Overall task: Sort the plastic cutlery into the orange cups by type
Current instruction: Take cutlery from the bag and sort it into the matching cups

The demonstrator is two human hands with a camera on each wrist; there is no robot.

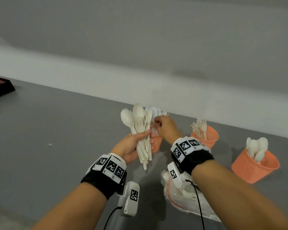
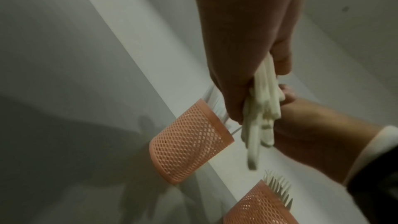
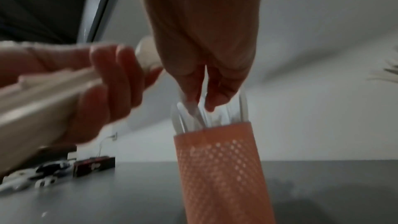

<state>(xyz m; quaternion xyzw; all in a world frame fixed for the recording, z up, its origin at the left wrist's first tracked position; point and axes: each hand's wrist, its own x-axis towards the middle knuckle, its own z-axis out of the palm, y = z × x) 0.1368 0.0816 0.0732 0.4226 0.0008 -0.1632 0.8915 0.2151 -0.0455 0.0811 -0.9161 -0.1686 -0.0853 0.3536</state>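
My left hand [image 1: 131, 143] grips a bundle of cream plastic cutlery [image 1: 140, 130], a mix of spoons, forks and knives, held upright above the grey table. In the left wrist view the handles [image 2: 264, 108] stick out below the fist [image 2: 247, 74]. My right hand [image 1: 158, 122] reaches over the knife cup [image 1: 156, 144], an orange mesh cup half hidden behind both hands. The right wrist view has its fingertips [image 3: 193, 91] pinching a white knife [image 3: 202, 106] among the knives [image 3: 226, 115] standing in that cup [image 3: 221, 168]. A fork cup [image 1: 206, 136] and a spoon cup [image 1: 254, 165] stand to the right.
A clear plastic bag [image 1: 181, 196] with more cutlery lies near me, under the right wrist. A dark box [image 1: 0, 88] sits at the far left by the wall. The wall runs close behind the cups. Bare grey table [image 1: 56, 130] spreads to the left.
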